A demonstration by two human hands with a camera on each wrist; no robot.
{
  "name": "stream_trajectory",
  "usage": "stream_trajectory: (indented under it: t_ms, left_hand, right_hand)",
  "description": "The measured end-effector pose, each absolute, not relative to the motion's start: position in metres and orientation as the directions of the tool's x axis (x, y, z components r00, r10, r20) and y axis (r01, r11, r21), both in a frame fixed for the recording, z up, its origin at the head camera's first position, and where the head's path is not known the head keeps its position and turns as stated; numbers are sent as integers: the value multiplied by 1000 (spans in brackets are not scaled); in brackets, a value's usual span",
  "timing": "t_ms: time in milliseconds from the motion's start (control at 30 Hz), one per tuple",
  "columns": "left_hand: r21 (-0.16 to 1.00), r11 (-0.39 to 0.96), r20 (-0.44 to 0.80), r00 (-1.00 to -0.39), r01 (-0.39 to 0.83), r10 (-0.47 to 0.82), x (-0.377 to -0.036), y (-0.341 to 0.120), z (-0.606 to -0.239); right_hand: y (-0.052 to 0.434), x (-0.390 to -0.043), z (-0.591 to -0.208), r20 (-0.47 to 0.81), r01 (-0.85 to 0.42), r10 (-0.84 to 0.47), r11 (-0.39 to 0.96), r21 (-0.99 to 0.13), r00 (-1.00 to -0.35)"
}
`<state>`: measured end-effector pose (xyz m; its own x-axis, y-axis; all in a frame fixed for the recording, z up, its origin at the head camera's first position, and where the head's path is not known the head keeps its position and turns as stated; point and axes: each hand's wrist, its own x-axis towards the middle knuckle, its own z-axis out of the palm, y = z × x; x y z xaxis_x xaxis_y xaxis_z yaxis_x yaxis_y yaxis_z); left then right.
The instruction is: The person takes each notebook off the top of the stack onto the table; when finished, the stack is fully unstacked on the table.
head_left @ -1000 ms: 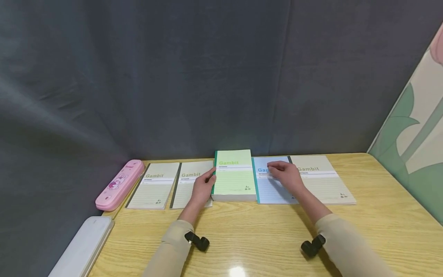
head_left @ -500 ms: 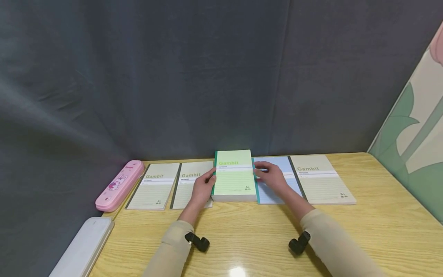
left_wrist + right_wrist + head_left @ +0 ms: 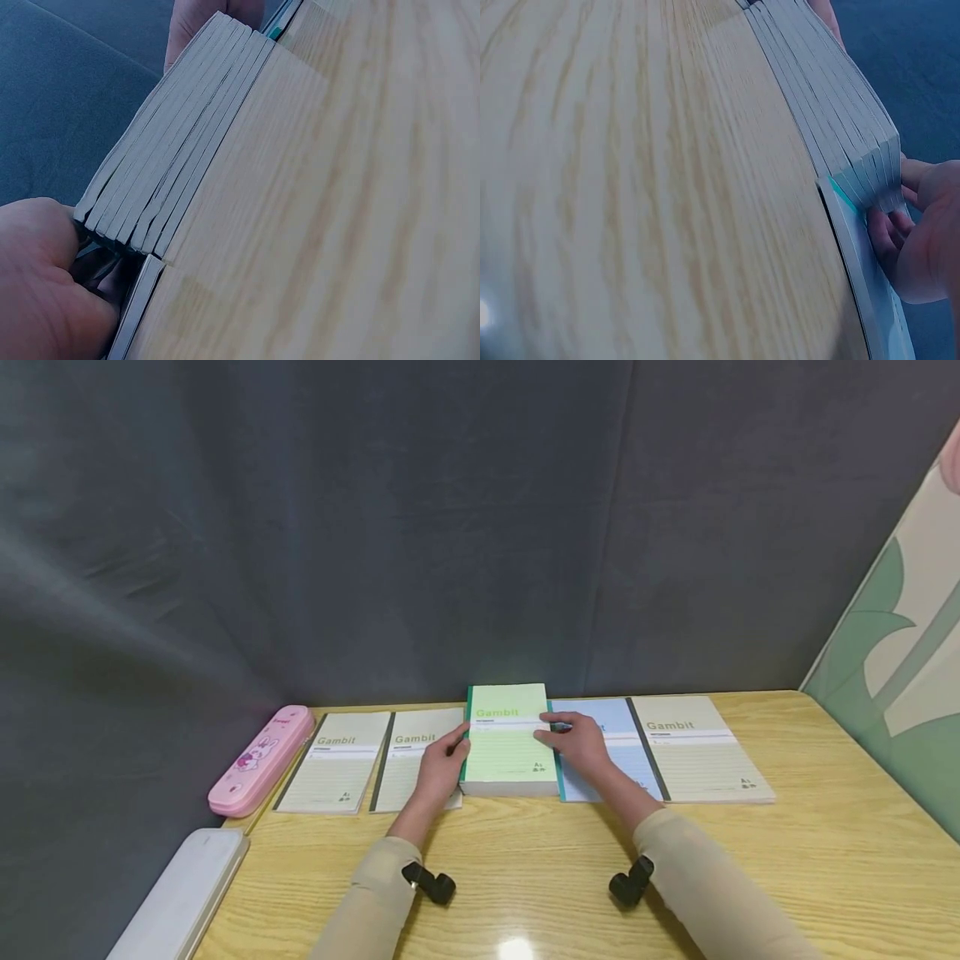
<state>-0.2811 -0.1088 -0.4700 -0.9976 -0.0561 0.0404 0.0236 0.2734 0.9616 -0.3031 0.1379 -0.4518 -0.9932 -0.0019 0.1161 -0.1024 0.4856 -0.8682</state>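
A thick stack of notebooks with a green Gambit cover (image 3: 508,752) lies at the middle of the row; its layered page edges (image 3: 180,135) show in the left wrist view. My left hand (image 3: 438,768) is at the stack's left, spine side, index finger and thumb reaching to its edge. From the right, my right hand (image 3: 581,745) grips the top green notebook's edge, index finger and thumb over the cover. Its other fingers (image 3: 885,232) are curled beside the stack, low against its side in the right wrist view. Beneath this hand lies a blue notebook (image 3: 615,764).
Two cream notebooks, a nearer one (image 3: 416,781) and a farther one (image 3: 330,777), lie left of the stack; another cream notebook (image 3: 705,768) lies at the right. A pink pencil case (image 3: 261,760) and a white flat box (image 3: 180,893) line the table's left edge. A dark curtain (image 3: 450,527) hangs behind.
My right hand has moved left from over the blue notebook to the right edge of the green stack. My left hand has stayed at the stack's left side.
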Motion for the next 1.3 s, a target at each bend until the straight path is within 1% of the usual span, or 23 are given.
stream_trajectory:
  t_ms: [133, 333, 500, 733, 1000, 1300]
  left_hand:
    - [962, 272, 36, -998, 22, -48, -282, -108, -468]
    - [960, 279, 49, -998, 36, -38, -283, -108, -468]
    - [942, 332, 73, -996, 53, -49, -285, -109, -469]
    - [945, 322, 79, -996, 58, -53, -285, -109, -469]
    - [945, 322, 83, -995, 64, -47, -281, -110, -468]
    - [947, 311, 97, -995, 82, -33, -281, -109, -469]
  right_hand:
    - [140, -303, -450, 135, -111, 6, 531, -840, -991]
    - [144, -303, -448, 128, -105, 3, 548, -830, -992]
    - [148, -303, -448, 113, -93, 8, 515, -852, -994]
    - [153, -301, -449, 94, -70, 23, 503, -862, -995]
    - [157, -299, -455, 48, -22, 56, 388, -921, -997]
    - [162, -293, -458, 10, 21, 95, 321, -947, -995]
